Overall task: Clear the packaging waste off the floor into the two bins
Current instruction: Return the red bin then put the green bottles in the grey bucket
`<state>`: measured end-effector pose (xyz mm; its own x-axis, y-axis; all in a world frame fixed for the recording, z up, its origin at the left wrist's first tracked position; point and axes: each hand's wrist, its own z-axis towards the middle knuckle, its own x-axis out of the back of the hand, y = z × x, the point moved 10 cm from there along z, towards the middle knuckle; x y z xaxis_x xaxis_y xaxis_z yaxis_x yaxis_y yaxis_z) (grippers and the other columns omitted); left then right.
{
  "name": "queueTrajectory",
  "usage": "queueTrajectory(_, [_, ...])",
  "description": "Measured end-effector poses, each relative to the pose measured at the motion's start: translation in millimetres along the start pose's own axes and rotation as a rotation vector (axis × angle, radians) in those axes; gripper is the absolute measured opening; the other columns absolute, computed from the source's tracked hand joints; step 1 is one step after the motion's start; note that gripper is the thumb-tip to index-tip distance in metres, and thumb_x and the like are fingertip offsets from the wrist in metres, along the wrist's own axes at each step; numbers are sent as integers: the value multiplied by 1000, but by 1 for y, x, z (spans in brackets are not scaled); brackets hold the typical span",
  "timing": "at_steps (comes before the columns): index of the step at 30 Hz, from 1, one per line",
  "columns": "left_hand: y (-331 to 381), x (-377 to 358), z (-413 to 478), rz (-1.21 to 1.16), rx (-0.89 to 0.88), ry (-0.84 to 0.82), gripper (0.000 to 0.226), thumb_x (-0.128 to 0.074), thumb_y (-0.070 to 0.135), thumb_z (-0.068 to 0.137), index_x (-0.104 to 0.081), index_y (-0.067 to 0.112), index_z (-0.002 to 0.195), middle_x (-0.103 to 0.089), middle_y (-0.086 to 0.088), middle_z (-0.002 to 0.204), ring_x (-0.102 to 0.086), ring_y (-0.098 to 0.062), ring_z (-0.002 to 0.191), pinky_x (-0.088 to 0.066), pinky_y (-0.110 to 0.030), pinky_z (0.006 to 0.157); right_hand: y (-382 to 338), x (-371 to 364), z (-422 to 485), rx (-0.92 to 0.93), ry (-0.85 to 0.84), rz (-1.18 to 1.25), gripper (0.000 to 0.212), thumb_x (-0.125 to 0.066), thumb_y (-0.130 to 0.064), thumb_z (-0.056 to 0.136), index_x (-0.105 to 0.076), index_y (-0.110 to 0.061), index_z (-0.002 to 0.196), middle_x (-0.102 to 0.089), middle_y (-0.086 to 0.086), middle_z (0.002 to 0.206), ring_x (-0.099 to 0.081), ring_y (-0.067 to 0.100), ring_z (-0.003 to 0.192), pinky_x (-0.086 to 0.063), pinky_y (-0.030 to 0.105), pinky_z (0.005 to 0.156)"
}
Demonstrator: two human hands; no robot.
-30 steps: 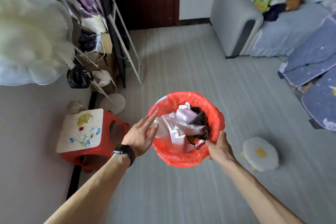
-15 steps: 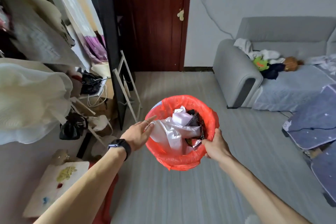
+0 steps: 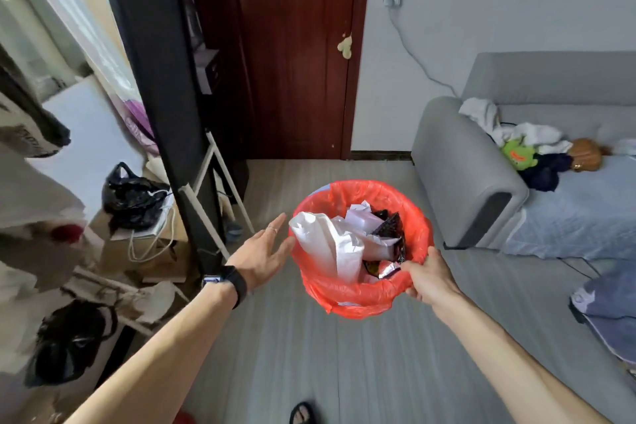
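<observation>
A bin lined with a red plastic bag (image 3: 358, 293) is held up in front of me, above the grey floor. It is filled with white plastic and paper waste (image 3: 330, 248) and dark foil wrappers (image 3: 389, 227). My right hand (image 3: 428, 277) grips the bin's near right rim. My left hand (image 3: 263, 251), with a black watch on the wrist, is open with fingers spread, just off the bin's left rim beside the white plastic. Only one bin is in view.
A dark wooden door (image 3: 292, 52) stands ahead. A grey sofa (image 3: 464, 175) with clothes and toys fills the right. On the left are a black post (image 3: 161, 96), a white folding rack (image 3: 220, 189), black bags (image 3: 132, 200) and clutter. My sandalled foot (image 3: 303, 413) shows below.
The view has tilted up from the floor to the door; the red stool and the egg-shaped cushion have left the frame. The bin stays in my right hand, my left hand stays open beside it.
</observation>
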<state>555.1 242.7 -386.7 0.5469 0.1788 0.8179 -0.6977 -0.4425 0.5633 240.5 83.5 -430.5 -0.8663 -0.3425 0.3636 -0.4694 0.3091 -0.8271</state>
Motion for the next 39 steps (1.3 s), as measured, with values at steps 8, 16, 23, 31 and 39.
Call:
queueTrajectory(8, [-13, 21, 184, 188, 6, -131, 59, -51, 31, 96, -34, 25, 152, -47, -8, 147, -47, -23, 135, -36, -29, 110, -91, -16, 135, -66, 99, 103, 19, -63, -12, 91, -49, -16, 103, -69, 14, 93, -63, 21, 57, -55, 34, 59])
queueTrajectory(16, [6, 4, 376, 198, -27, -214, 57, -44, 29, 93, -37, 35, 150, -42, 2, 151, -45, -19, 136, -41, -36, 109, -152, -36, 297, -105, 77, 171, 20, -61, -9, 90, -49, -23, 98, -66, 10, 84, -60, 21, 62, -50, 29, 54])
queueTrajectory(23, [25, -2, 570, 188, 28, -197, 48, -49, 31, 96, -44, 34, 144, -40, 5, 153, -38, -16, 140, -31, -32, 115, -217, -42, 475, -129, 46, 132, 24, -61, -3, 88, -49, -20, 99, -61, 7, 70, -54, 17, 48, -43, 25, 45])
queueTrajectory(31, [26, 0, 762, 216, 74, -203, 45, -50, 27, 99, -46, 27, 144, -44, 2, 149, -42, -17, 138, -32, -29, 113, -314, -41, 644, -96, 49, 80, 21, -64, -1, 83, -51, -17, 88, -60, 11, 67, -56, 23, 54, -49, 35, 55])
queueTrajectory(39, [31, -27, 967, 218, 97, -323, 46, -49, 30, 96, -47, 31, 142, -48, 3, 147, -48, -18, 133, -39, -31, 110, -378, -41, 800, -152, 119, 157, 29, -68, -13, 56, -53, -13, 81, -55, 8, 56, -53, 24, 53, -46, 33, 53])
